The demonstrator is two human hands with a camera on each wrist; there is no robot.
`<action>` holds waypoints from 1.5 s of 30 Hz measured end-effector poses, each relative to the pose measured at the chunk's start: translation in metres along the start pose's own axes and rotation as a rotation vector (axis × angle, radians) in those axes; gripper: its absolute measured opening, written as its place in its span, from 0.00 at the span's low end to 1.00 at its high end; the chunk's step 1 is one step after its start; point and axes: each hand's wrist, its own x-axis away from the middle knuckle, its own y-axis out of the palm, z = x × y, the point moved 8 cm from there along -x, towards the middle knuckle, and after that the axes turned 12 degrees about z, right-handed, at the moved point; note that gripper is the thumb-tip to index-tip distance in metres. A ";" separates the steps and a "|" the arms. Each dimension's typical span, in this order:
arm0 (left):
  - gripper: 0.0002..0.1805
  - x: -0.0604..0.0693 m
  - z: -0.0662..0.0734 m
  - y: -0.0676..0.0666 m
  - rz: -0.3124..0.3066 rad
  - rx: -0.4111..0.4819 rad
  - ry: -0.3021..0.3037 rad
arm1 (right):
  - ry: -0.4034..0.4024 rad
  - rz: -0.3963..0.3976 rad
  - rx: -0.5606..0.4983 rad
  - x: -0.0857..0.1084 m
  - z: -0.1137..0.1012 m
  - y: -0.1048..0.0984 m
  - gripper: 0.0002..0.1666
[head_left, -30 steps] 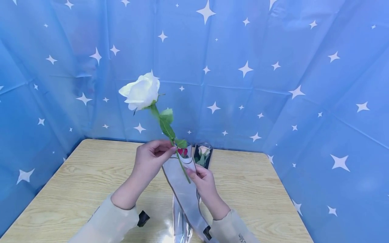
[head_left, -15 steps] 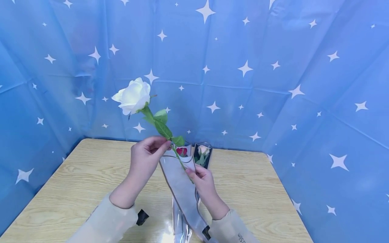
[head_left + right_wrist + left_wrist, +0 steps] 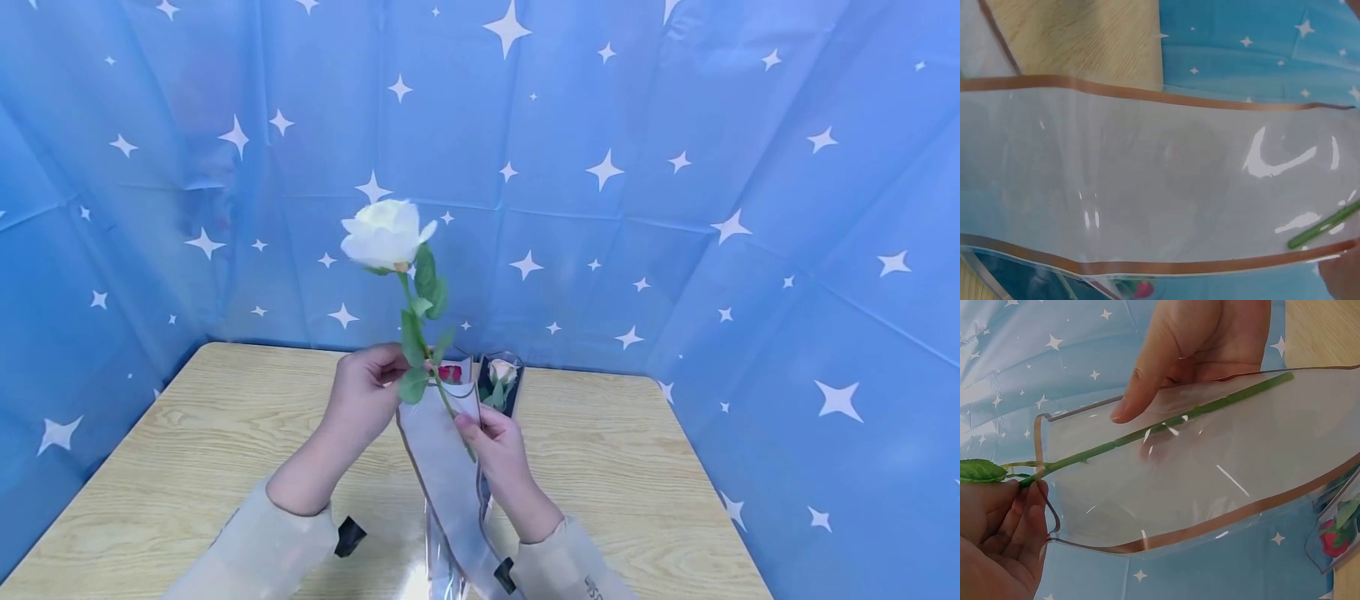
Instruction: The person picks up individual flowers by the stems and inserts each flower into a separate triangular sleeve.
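Observation:
A white artificial rose [image 3: 384, 235] leans slightly left above the table. My left hand [image 3: 363, 387] pinches its green stem just below the leaves. In the left wrist view, the stem [image 3: 1166, 425] runs through the mouth of a flower wrapping sleeve [image 3: 1147, 506], clear-fronted with brown edging, and its cut end lies inside. With its thumb on the front, my right hand [image 3: 498, 446] grips the sleeve's right edge near the mouth. In the right wrist view, the stem's end shows through the film, and only part of the right hand [image 3: 1342, 275] appears.
Behind the sleeve, a wrapped red rose [image 3: 450, 373] and a wrapped pale rose [image 3: 502, 372] lie on the wooden table [image 3: 615, 467]. A blue curtain with white stars [image 3: 570, 200] hangs along the table's far edge and sides.
The rose head first swung left, then right to a more upright lean. The stem has turned, so its leaves face differently. My right hand has stayed almost still on the sleeve.

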 end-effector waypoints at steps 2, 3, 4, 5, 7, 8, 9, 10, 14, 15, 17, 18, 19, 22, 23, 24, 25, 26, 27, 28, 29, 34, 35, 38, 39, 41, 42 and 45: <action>0.06 0.001 0.001 0.001 -0.013 -0.001 0.016 | 0.004 -0.004 0.003 0.000 0.000 0.001 0.14; 0.06 0.001 0.002 0.002 -0.016 -0.004 0.026 | 0.007 -0.006 0.003 0.001 0.000 0.001 0.14; 0.06 0.001 0.003 0.002 -0.019 -0.013 0.036 | 0.006 -0.008 0.002 0.001 0.000 0.002 0.15; 0.05 0.002 0.003 0.003 -0.020 -0.019 0.042 | 0.009 -0.007 0.004 0.001 0.001 0.002 0.15; 0.04 0.002 0.004 0.003 -0.020 -0.040 0.060 | 0.011 -0.003 0.000 0.001 0.001 0.001 0.14; 0.03 0.003 0.005 0.004 -0.022 -0.045 0.063 | 0.010 0.001 -0.003 0.001 0.001 0.001 0.14; 0.03 0.003 0.005 0.005 -0.022 -0.052 0.069 | 0.008 0.006 -0.008 0.001 0.001 0.001 0.14; 0.03 0.003 0.006 0.005 -0.022 -0.056 0.071 | 0.005 0.009 -0.012 0.001 0.001 0.001 0.14; 0.02 0.003 0.009 0.007 -0.019 -0.089 0.099 | -0.002 0.015 -0.029 0.002 0.002 0.001 0.14; 0.02 0.004 0.011 0.007 -0.018 -0.099 0.110 | 0.000 0.013 -0.032 0.002 0.002 0.001 0.14; 0.02 0.004 0.014 0.007 -0.012 -0.124 0.131 | 0.005 0.011 -0.036 0.002 0.003 0.001 0.14; 0.02 0.004 0.016 0.007 -0.008 -0.130 0.138 | 0.010 0.011 -0.039 0.003 0.003 0.001 0.14; 0.02 0.004 0.017 0.006 -0.003 -0.136 0.145 | 0.015 0.012 -0.041 0.003 0.003 0.001 0.14; 0.03 0.004 0.019 0.005 0.010 -0.135 0.148 | 0.024 0.018 -0.053 0.003 0.003 0.001 0.15; 0.03 0.004 0.018 0.005 0.013 -0.129 0.144 | 0.025 0.020 -0.056 0.003 0.003 0.001 0.15; 0.03 0.004 0.018 0.005 0.012 -0.120 0.136 | 0.026 0.022 -0.061 0.003 0.003 0.001 0.15; 0.03 0.004 0.017 0.005 0.010 -0.111 0.131 | 0.027 0.025 -0.062 0.004 0.002 0.001 0.16; 0.03 0.004 0.017 0.006 0.004 -0.096 0.125 | 0.028 0.027 -0.065 0.004 0.002 0.001 0.16; 0.03 0.004 0.016 0.006 0.000 -0.087 0.122 | 0.029 0.030 -0.068 0.004 0.001 0.001 0.16; 0.02 0.004 0.016 0.006 -0.003 -0.076 0.119 | 0.030 0.032 -0.069 0.004 0.001 0.001 0.16; 0.02 0.004 0.016 0.005 -0.004 -0.069 0.120 | 0.032 0.038 -0.068 0.004 0.001 0.000 0.16; 0.03 0.003 0.020 0.000 0.042 -0.096 0.172 | 0.038 0.060 -0.080 0.005 0.000 -0.002 0.14; 0.03 0.003 0.022 -0.001 0.058 -0.108 0.189 | 0.038 0.062 -0.083 0.005 0.000 -0.002 0.13; 0.03 0.005 0.026 -0.003 0.101 -0.134 0.248 | 0.031 0.059 -0.097 0.005 -0.001 -0.002 0.09; 0.03 0.005 0.028 -0.004 0.114 -0.138 0.271 | 0.026 0.057 -0.099 0.005 -0.002 -0.001 0.08; 0.03 0.007 0.032 -0.004 0.141 -0.131 0.321 | 0.017 0.052 -0.108 0.005 -0.003 -0.001 0.08; 0.03 0.007 0.033 -0.004 0.153 -0.125 0.345 | 0.013 0.052 -0.114 0.005 -0.004 0.000 0.08; 0.03 0.009 0.038 -0.006 0.185 -0.098 0.406 | 0.000 0.057 -0.130 0.006 -0.006 0.000 0.12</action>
